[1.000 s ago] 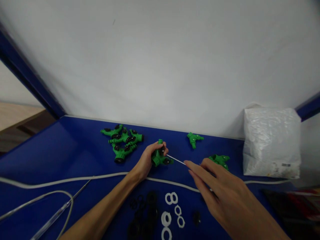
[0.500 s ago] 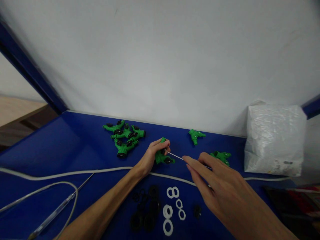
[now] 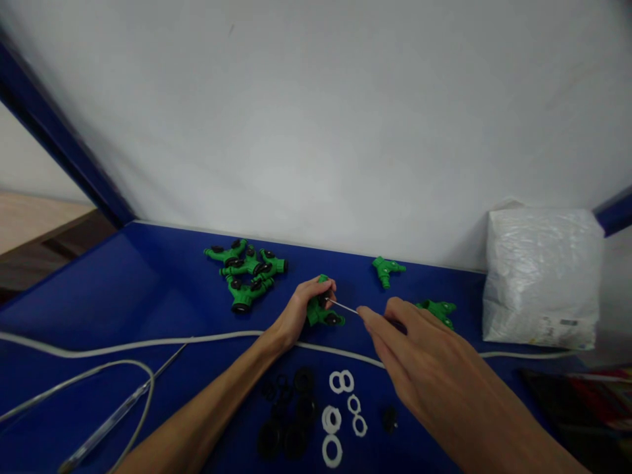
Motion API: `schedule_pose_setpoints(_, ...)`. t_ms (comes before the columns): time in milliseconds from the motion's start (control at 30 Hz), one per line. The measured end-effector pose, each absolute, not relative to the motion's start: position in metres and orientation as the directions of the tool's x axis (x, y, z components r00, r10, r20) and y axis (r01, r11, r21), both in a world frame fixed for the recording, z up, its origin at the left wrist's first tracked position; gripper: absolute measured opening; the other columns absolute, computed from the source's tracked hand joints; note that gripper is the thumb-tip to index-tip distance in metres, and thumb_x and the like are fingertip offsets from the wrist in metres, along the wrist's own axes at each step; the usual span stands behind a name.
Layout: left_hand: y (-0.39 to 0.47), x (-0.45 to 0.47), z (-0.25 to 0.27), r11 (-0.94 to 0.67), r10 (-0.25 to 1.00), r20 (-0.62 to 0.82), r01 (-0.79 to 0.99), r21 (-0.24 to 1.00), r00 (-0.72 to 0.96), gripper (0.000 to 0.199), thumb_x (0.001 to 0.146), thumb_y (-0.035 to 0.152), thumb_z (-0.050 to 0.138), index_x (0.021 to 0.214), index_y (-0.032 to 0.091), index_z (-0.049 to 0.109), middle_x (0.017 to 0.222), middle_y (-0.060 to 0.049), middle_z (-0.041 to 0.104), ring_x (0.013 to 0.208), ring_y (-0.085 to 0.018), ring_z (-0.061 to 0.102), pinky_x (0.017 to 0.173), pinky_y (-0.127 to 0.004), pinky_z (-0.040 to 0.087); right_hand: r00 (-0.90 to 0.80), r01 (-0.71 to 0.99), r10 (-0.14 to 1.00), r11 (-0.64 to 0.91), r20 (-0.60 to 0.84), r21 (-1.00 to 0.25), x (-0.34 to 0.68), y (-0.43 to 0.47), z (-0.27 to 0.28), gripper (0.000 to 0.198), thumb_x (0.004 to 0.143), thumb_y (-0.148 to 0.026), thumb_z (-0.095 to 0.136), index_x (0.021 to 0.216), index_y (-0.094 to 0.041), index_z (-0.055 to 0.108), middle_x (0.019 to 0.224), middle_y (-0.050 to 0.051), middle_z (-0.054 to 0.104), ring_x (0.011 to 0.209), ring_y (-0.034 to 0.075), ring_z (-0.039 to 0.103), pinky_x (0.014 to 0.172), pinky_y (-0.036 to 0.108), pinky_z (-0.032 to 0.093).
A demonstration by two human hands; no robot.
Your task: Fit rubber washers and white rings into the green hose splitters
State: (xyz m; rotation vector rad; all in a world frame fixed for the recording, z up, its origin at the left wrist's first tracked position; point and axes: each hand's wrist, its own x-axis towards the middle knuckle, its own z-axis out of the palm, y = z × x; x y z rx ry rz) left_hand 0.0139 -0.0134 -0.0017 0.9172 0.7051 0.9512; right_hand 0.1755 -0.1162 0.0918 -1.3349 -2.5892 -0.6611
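Observation:
My left hand [image 3: 302,306] is wrapped round a green Y-shaped hose splitter [image 3: 317,313] with black valve knobs, holding it just above the blue table. In my right hand [image 3: 409,345] is a screwdriver [image 3: 344,307]; its thin metal shaft points left and its tip meets the black knob on the splitter. Most of the screwdriver's handle is hidden by my fingers. Below my hands lie several white rings [image 3: 332,419] and several black rings [image 3: 296,438]. A small black part [image 3: 390,418] sits to the right of the white rings.
Several green splitters with black knobs [image 3: 247,289] are grouped at the back left. One green splitter without knobs [image 3: 386,268] lies at the back; more green pieces [image 3: 439,311] are behind my right hand. A white cable [image 3: 207,338] crosses the table. A plastic-wrapped package [image 3: 543,276] stands right.
My right hand has turned a little around the screwdriver, its fingers closing further over the handle. The splitter and my left hand stay nearly in place.

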Motion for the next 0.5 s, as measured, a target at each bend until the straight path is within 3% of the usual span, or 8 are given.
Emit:
schedule_pose_setpoints(100,-0.013,0.014,-0.003,0.281,0.904,-0.112,-0.378,0.882,0.412,0.026,0.078,0.042,0.064,0.079,0.016,0.064,0.065,0.001,0.051,0.061,-0.013,0.043,0.061,-0.025,0.035,-0.578,0.810,0.744,0.476,0.334,0.342,0.172,-0.116,0.094,0.055,0.073,0.004,0.042,0.120,-0.008,0.066,0.095,0.017,0.069,0.081,0.028,0.068,0.069,0.044,0.061)
schedule_pose_setpoints(267,-0.012,0.013,-0.007,0.258,0.904,-0.088,-0.369,0.893,0.419,0.025,0.082,0.041,0.061,0.075,0.017,0.064,0.067,0.000,0.051,0.064,-0.014,0.046,0.065,-0.025,0.038,-0.615,0.783,0.697,0.484,0.370,0.389,0.161,-0.109,0.106,0.046,0.067,0.002,0.046,0.106,-0.009,0.069,0.094,0.018,0.069,0.082,0.030,0.067,0.070,0.044,0.059)
schedule_pose_setpoints(400,-0.011,0.013,-0.010,0.224,0.928,-0.074,-0.390,0.893,0.364,0.025,0.081,0.040,0.061,0.069,0.017,0.062,0.069,-0.001,0.053,0.067,-0.015,0.049,0.069,-0.025,0.041,-0.633,0.774,0.669,0.544,0.390,0.324,0.155,-0.102,0.113,0.050,0.062,-0.002,0.046,0.107,-0.007,0.067,0.095,0.018,0.070,0.080,0.028,0.065,0.068,0.040,0.059)
schedule_pose_setpoints(500,-0.009,0.014,-0.012,0.291,0.929,-0.136,-0.456,0.841,0.343,0.026,0.079,0.042,0.060,0.071,0.017,0.060,0.067,0.000,0.053,0.065,-0.015,0.049,0.066,-0.025,0.043,-0.631,0.772,0.641,0.572,0.438,0.275,0.155,-0.097,0.109,0.054,0.062,-0.002,0.044,0.112,-0.006,0.063,0.097,0.017,0.069,0.080,0.027,0.065,0.068,0.039,0.060)
